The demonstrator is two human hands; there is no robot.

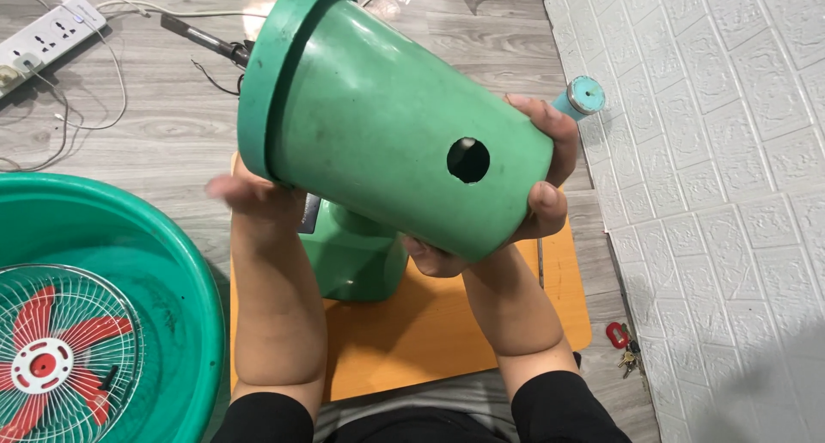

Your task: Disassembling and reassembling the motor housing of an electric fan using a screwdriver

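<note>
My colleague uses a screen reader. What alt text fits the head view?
Two bare hands, left hand and right hand, hold up a green plastic housing with a round hole, above an orange board; a green basin holding a red-bladed fan sits left.

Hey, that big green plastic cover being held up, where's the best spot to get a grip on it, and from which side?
Probably the two ends of the green cover, from the sides, as both hands do now. The left hand props the wide flanged rim, whose lip gives purchase. The right hand wraps the narrow closed end, small enough for the fingers to span. The smooth tapered wall between offers little hold, apart from one round hole.
</note>
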